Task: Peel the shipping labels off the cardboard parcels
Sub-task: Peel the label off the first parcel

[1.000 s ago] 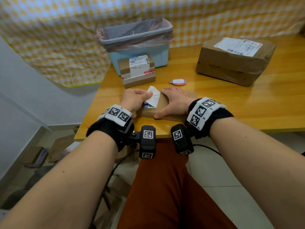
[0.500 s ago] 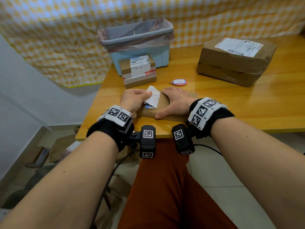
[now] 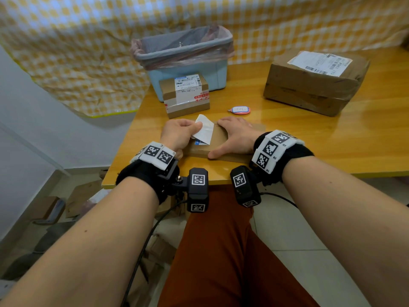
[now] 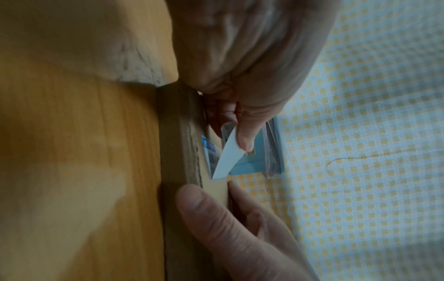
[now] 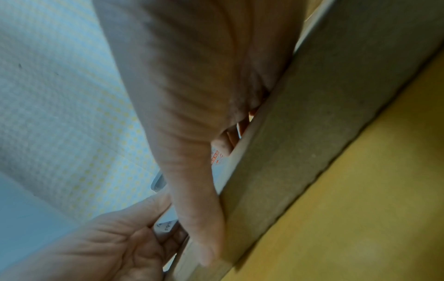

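Left hand pinching white label, lifted half off flat parcel at table near edge, 6 o'clock. Small labelled parcel at 12 from it, bin behind. Right hand flat, fingers straight, pressing flat parcel down. Key tag at 1 o'clock. Big labelled parcel at 2 o'clock, well apart.

Shipping label lifted slightly further off the flat parcel than a second ago, free corner a touch higher, left hand pinching it marginally raised, strip near the parcel's near-left corner still stuck.
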